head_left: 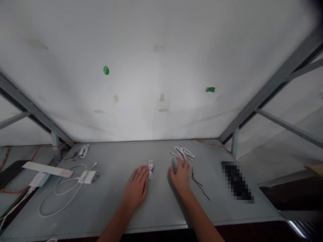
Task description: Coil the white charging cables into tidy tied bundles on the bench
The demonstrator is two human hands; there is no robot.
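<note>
Palm down on the grey table, my left hand [137,185] has its fingers stretched out and holds nothing. Just right of its fingertips lies a small white cable bundle [150,169], bound at the middle with a dark tie. My right hand [181,176] is open, thumb apart from the fingers. Its fingertips reach the near edge of a loosely coiled white cable [183,152]; whether they touch it I cannot tell. Beside that hand, on the right, thin black twist ties [199,183] lie on the table.
To the left, a white charger [87,177] lies with a long looped cable. Behind it is another bundled white cable [84,151]. A white strip [47,169] crosses the left edge. A blurred-out black object [237,181] lies at right. Metal frame bars [270,90] flank the white back wall.
</note>
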